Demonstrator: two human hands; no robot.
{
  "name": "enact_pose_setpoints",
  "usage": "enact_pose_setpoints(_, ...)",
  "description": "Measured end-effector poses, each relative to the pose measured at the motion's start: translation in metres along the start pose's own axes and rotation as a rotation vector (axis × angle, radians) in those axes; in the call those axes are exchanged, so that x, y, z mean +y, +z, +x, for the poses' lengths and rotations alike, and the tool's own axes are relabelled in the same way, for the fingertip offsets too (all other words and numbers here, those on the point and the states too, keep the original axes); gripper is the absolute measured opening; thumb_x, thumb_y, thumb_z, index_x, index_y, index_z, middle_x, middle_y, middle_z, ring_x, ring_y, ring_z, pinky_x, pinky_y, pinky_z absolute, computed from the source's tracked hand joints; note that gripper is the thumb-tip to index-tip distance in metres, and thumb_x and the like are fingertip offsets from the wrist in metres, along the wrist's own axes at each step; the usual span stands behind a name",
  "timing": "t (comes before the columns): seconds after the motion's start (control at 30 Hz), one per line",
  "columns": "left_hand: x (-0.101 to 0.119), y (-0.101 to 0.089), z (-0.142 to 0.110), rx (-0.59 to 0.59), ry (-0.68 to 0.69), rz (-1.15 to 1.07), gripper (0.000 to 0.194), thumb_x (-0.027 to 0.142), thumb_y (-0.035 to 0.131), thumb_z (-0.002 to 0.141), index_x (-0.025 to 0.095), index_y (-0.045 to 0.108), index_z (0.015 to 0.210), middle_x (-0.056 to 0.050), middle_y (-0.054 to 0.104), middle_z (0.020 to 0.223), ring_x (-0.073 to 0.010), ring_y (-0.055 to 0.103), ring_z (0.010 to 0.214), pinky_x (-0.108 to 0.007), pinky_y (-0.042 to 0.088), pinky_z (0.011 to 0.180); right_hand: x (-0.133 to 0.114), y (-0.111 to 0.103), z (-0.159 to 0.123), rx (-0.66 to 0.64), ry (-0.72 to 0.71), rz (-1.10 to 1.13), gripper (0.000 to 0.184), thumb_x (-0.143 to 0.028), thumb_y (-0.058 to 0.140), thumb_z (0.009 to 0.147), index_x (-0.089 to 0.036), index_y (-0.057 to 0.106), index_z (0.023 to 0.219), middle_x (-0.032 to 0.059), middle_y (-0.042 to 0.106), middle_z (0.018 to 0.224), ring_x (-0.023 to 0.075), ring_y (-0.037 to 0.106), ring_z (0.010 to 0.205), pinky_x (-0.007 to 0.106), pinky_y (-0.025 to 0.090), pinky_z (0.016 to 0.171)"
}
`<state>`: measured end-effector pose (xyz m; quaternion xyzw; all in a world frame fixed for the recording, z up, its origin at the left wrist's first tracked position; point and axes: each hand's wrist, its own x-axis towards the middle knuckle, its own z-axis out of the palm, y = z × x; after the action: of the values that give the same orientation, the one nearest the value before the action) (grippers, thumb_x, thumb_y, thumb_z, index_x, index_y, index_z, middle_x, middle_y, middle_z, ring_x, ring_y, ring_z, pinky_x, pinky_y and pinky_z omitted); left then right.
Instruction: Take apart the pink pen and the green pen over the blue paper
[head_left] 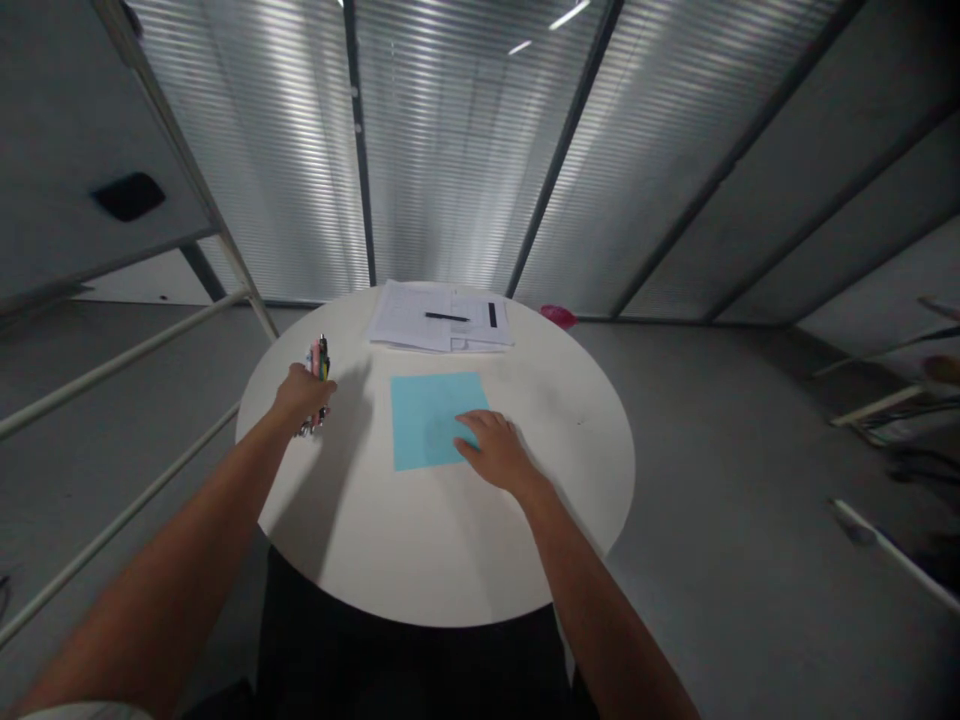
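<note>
My left hand (304, 395) is closed round a bunch of pens (320, 362), held upright above the left part of the round white table (420, 540). A light blue sheet of paper (427, 415) lies flat in the middle of the table. My right hand (496, 447) rests on the sheet's near right corner, fingers bent and pressing down on it.
A stack of white papers (442, 318) with a black pen (447, 317) on top lies at the table's far edge. A pink object (559, 316) sits on the floor behind the table. White railing bars (120, 360) run along the left. Clutter lies at the far right.
</note>
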<state>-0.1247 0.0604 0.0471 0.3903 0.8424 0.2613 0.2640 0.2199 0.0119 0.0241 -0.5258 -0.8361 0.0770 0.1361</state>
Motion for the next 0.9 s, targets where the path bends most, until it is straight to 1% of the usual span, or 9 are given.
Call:
enact_pose_setpoints(0.1, -0.007, -0.006, 0.013, 0.092, 0.003, 0.242, 0.068, 0.032, 0.065, 0.067, 0.006, 0.041, 0.124, -0.030, 0.064, 0.109, -0.0413, 0.066, 0.097, -0.047, 0.051, 0.075, 0.002, 0.008, -0.007, 0.038, -0.014, -0.037, 0.040, -0.045, 0.050, 0.092, -0.029, 0.058, 0.128, 0.0058, 0.056, 0.133, 0.0242, 0.045, 0.122, 0.042, 0.031, 0.102)
enact_pose_setpoints(0.17, -0.011, -0.005, 0.017, 0.117, 0.009, 0.299, 0.070, 0.030, 0.064, 0.069, 0.004, 0.036, 0.128, -0.033, 0.060, 0.116, -0.0438, 0.062, 0.105, -0.049, 0.049, 0.081, 0.001, 0.012, -0.009, 0.078, -0.005, -0.052, 0.040, -0.044, 0.049, 0.093, -0.029, 0.057, 0.130, 0.0058, 0.055, 0.135, 0.0246, 0.044, 0.122, 0.043, 0.030, 0.102)
enact_pose_setpoints(0.27, -0.014, 0.004, 0.018, 0.149, -0.019, 0.301, 0.068, 0.028, 0.061, 0.072, 0.004, 0.035, 0.130, -0.035, 0.055, 0.121, -0.0457, 0.058, 0.111, -0.052, 0.046, 0.085, 0.001, 0.015, -0.011, 0.096, 0.004, -0.062, 0.040, -0.044, 0.048, 0.094, -0.030, 0.056, 0.131, 0.0061, 0.054, 0.136, 0.0249, 0.044, 0.123, 0.042, 0.030, 0.102)
enact_pose_setpoints(0.4, -0.012, 0.023, 0.017, 0.252, -0.016, 0.291, 0.068, 0.035, 0.060, 0.076, 0.004, 0.037, 0.133, -0.037, 0.046, 0.129, -0.0484, 0.054, 0.114, -0.057, 0.042, 0.087, 0.001, 0.014, -0.012, 0.106, -0.004, -0.065, 0.040, -0.044, 0.046, 0.094, -0.030, 0.055, 0.131, 0.0054, 0.055, 0.135, 0.0245, 0.044, 0.122, 0.042, 0.030, 0.103)
enact_pose_setpoints(0.5, -0.009, 0.032, 0.016, 0.314, 0.017, 0.302, 0.064, 0.042, 0.049, 0.084, 0.006, 0.037, 0.136, -0.036, 0.044, 0.131, -0.0485, 0.049, 0.118, -0.059, 0.039, 0.088, 0.001, 0.013, -0.013, 0.104, 0.003, -0.069, 0.040, -0.044, 0.045, 0.095, -0.029, 0.055, 0.130, 0.0057, 0.054, 0.136, 0.0244, 0.044, 0.123, 0.042, 0.030, 0.103)
enact_pose_setpoints(0.6, -0.008, 0.034, 0.014, 0.334, 0.039, 0.328, 0.061, 0.045, 0.034, 0.090, 0.007, 0.039, 0.137, -0.035, 0.044, 0.131, -0.0465, 0.045, 0.121, -0.059, 0.037, 0.090, 0.001, 0.013, -0.013, 0.100, 0.007, -0.068, 0.040, -0.044, 0.045, 0.095, -0.030, 0.055, 0.130, 0.0056, 0.054, 0.136, 0.0244, 0.044, 0.123, 0.042, 0.029, 0.103)
enact_pose_setpoints(0.67, -0.010, 0.032, 0.013, 0.358, 0.030, 0.343, 0.063, 0.047, 0.028, 0.091, 0.006, 0.039, 0.139, -0.033, 0.044, 0.133, -0.0459, 0.041, 0.124, -0.060, 0.034, 0.093, 0.001, 0.014, -0.013, 0.099, 0.008, -0.067, 0.040, -0.044, 0.045, 0.095, -0.030, 0.055, 0.131, 0.0053, 0.054, 0.137, 0.0245, 0.044, 0.123, 0.043, 0.029, 0.103)
enact_pose_setpoints(0.73, -0.014, 0.029, 0.012, 0.385, 0.040, 0.362, 0.069, 0.049, 0.028, 0.090, 0.006, 0.034, 0.143, -0.032, 0.042, 0.137, -0.0455, 0.038, 0.127, -0.061, 0.031, 0.097, 0.001, 0.014, -0.012, 0.103, 0.008, -0.064, 0.040, -0.044, 0.045, 0.095, -0.031, 0.055, 0.131, 0.0049, 0.054, 0.137, 0.0245, 0.044, 0.123, 0.043, 0.029, 0.103)
enact_pose_setpoints(0.9, -0.024, 0.025, 0.014, 0.380, 0.043, 0.381, 0.092, 0.063, 0.039, 0.082, 0.004, 0.019, 0.151, -0.031, 0.035, 0.144, -0.0472, 0.037, 0.129, -0.058, 0.028, 0.104, 0.002, 0.015, -0.012, 0.112, 0.009, -0.058, 0.040, -0.044, 0.046, 0.094, -0.031, 0.055, 0.130, 0.0048, 0.055, 0.135, 0.0242, 0.044, 0.122, 0.042, 0.030, 0.103)
